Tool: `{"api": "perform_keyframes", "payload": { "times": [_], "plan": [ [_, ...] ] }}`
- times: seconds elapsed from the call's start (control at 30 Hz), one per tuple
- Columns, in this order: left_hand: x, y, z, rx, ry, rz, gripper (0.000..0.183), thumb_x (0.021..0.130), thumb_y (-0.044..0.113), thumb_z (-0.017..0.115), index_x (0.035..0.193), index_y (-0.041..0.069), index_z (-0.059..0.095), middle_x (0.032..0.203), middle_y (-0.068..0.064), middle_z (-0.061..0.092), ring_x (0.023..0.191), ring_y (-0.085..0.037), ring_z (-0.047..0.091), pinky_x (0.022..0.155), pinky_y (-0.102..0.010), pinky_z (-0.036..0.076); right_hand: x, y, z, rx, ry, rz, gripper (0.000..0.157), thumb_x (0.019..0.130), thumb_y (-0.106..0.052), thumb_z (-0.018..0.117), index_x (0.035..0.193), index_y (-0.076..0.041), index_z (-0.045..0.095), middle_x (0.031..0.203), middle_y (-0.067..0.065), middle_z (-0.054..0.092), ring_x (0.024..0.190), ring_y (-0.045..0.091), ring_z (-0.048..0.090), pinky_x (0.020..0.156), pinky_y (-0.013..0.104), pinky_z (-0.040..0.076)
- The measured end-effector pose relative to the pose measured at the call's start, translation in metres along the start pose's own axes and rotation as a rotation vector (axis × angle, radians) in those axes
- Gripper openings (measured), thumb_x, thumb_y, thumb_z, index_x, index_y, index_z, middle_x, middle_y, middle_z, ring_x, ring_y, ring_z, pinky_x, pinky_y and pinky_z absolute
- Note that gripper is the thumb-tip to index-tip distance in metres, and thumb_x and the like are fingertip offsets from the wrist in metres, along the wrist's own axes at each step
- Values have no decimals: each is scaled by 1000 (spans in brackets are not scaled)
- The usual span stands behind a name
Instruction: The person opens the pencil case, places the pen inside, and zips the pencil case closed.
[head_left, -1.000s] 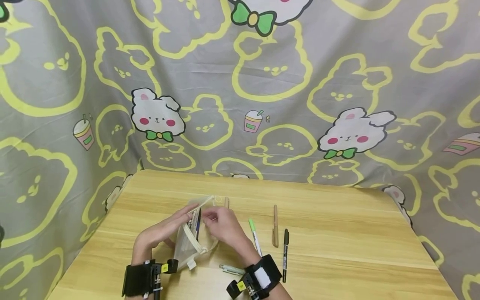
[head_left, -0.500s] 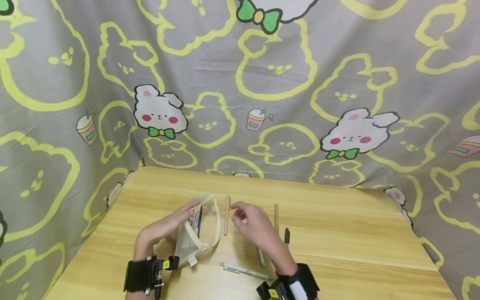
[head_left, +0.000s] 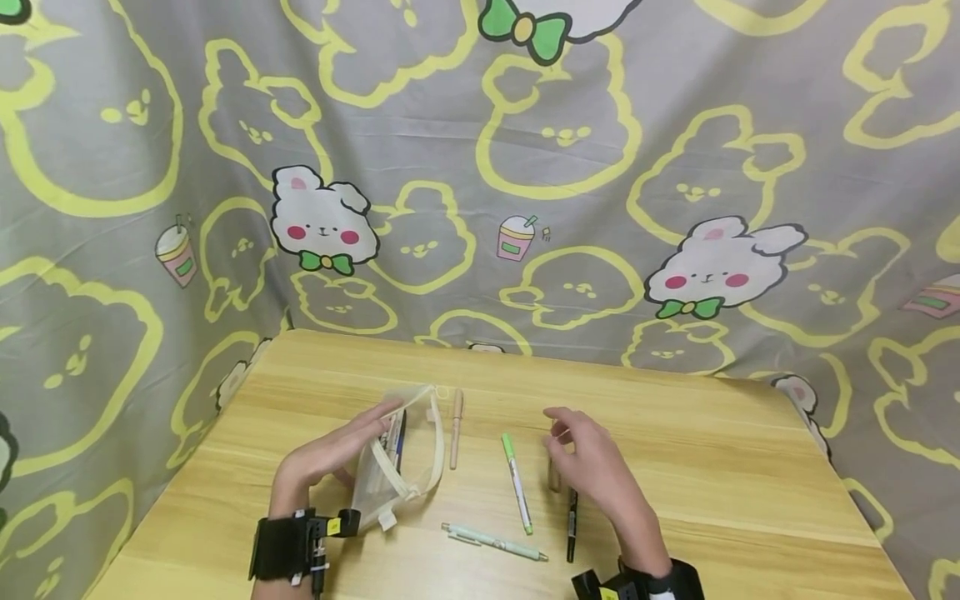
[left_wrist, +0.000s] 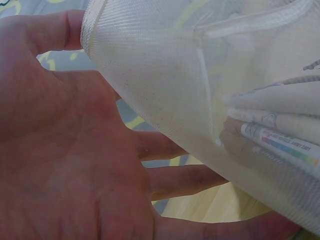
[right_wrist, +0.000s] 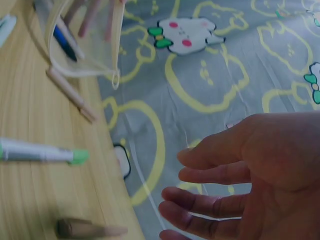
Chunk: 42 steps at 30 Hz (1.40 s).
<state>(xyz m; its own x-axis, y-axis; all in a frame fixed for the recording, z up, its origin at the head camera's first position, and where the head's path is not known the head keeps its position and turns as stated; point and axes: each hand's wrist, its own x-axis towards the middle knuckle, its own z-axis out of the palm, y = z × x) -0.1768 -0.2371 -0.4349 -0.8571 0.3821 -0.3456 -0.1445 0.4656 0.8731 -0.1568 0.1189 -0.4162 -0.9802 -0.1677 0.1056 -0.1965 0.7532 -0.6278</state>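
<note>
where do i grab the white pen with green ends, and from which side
Probably pinch the white pen across mid-barrel, from above and from the side of the right hand. It lies flat, long and slim, pointing roughly away from the person, and its near end sits close to the mint pen.

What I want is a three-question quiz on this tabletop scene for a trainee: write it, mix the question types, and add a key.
1. True or false: the mesh pouch is zipped fully shut.

2. Choose one. In the head view, which of these lies closest to the pouch?
A) the green-tipped white pen
B) the beige pen
C) the black marker

3. Count: how many loose writing tools lie on the table outside the pouch?

Key
1. False; its mouth gapes open, with the left hand touching its side.
2. B.
3. Five; in the head view, the right hand partly hides two of them.
</note>
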Motion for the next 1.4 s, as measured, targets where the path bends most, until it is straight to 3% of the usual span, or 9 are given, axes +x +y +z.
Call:
{"api": "perform_keyframes", "payload": {
  "times": [0.27,0.47,0.63,0.8,1.07,1.4],
  "plan": [
    [0,0,1,-14,-10,-7,65,104,49,36,160,22,16,164,-16,-9,139,-57,5,70,-73,50,-5,22,-14,-64,-75,98,46,92,-14,65,134,2,55,109,23,63,94,34,62,69,45,57],
    [0,-1,1,-10,-9,-11,64,104,48,36,160,22,17,163,-17,-8,138,-58,6,70,-74,50,-12,29,-11,-48,-195,230,48,93,-7,62,135,10,47,77,13,60,53,18,54,47,33,52],
    [1,-2,0,-10,-10,-12,64,104,48,37,160,23,17,164,-17,-7,139,-57,6,69,-75,49,-15,31,-4,-27,-229,324,47,92,-4,59,133,12,44,69,12,54,44,20,56,43,33,57],
    [1,-2,0,-13,-13,-10,63,105,47,36,160,23,17,164,-16,-8,138,-57,6,69,-75,49,-14,32,4,-61,-232,326,46,90,-3,62,127,16,43,69,15,55,43,21,60,40,32,56],
    [0,1,0,-1,-15,-4,62,105,46,35,160,22,17,164,-17,-9,138,-58,6,69,-73,50,-16,29,11,-124,-231,310,29,87,-2,66,104,10,46,68,14,52,47,21,55,39,28,48],
    [-2,1,-1,-4,-16,2,62,105,44,36,160,22,16,164,-16,-9,137,-60,6,68,-73,51,-14,31,17,-102,-243,343,37,87,9,59,118,17,42,72,20,54,48,21,59,39,28,53]
  ]
}}
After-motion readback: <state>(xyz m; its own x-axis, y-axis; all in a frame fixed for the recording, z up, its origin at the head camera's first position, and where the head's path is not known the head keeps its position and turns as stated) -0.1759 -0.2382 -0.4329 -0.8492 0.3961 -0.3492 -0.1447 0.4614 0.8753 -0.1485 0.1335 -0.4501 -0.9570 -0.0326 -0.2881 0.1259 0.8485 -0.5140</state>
